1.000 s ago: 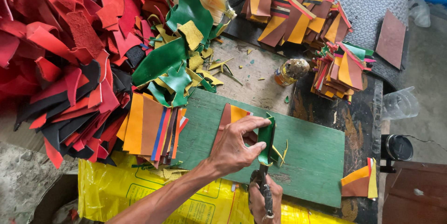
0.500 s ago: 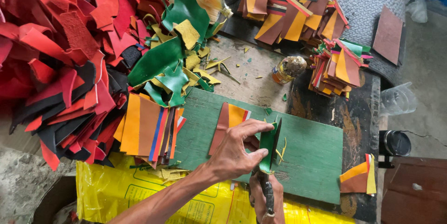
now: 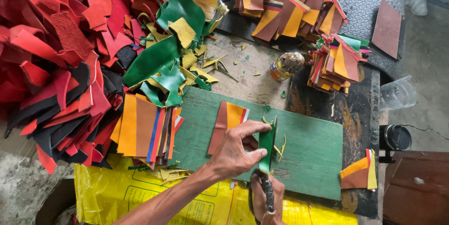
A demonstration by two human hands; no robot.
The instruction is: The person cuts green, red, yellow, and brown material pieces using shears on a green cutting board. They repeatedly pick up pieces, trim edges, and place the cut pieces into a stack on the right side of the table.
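Head view, left hand: the left hand (image 3: 232,152) lay on the green cutting board (image 3: 318,159), thumb and fingers pinching the green leather strip (image 3: 267,145); grip clenched on the strip.
Head view, right hand: the right hand (image 3: 267,198) sat at the near edge of the board, wrapped around the handle of a cutting tool (image 3: 269,192); grip clenched on the tool, whose blade end was hidden behind the strip.
Strip position: it stood on edge near the board's middle, just right of the brown and orange leather pieces (image 3: 228,124) lying flat under the left hand.
Board position: flat on the surface (image 3: 252,73), above a yellow sack (image 3: 140,197).
Surroundings: red and black scraps (image 3: 51,56) heaped at left; green and yellow offcuts (image 3: 173,61) beside them; a stack of striped panels (image 3: 142,131) touching the board's left edge; further striped stacks (image 3: 336,61) well apart at upper right; a small glue jar (image 3: 285,65) near the board's far edge.
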